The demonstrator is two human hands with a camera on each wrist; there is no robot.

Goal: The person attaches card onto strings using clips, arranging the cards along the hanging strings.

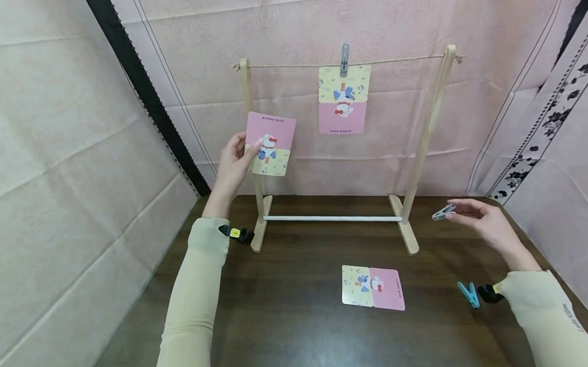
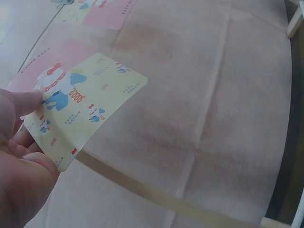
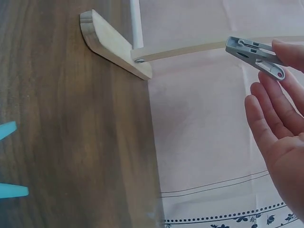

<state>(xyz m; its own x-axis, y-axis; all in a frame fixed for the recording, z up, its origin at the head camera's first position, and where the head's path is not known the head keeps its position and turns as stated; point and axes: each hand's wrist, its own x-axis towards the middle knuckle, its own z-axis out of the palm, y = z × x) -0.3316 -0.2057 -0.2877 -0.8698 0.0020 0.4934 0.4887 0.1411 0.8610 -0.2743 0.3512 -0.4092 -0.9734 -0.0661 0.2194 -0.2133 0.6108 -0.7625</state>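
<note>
My left hand (image 1: pixel 236 163) pinches a pink and yellow card (image 1: pixel 272 134) by its left edge, in front of the rack's left post (image 1: pixel 246 90). The thumb lies across the card's printed face in the left wrist view. Out to the right, my right hand (image 1: pixel 487 225) holds a grey clothespin (image 1: pixel 442 212) between thumb and fingers, beyond the rack's right foot. A matching card (image 1: pixel 342 117) hangs from the rope (image 1: pixel 285 66) under another grey clothespin (image 1: pixel 345 60). On the table lies a third such card (image 1: pixel 372 287), turned sideways.
A blue clothespin (image 1: pixel 469 294) is on the table beside the right wrist. The wooden rack has a white lower bar (image 1: pixel 331 218) and splayed feet. Pale cloth (image 1: pixel 172 36) walls the brown table (image 1: pixel 289 324) at the back and sides.
</note>
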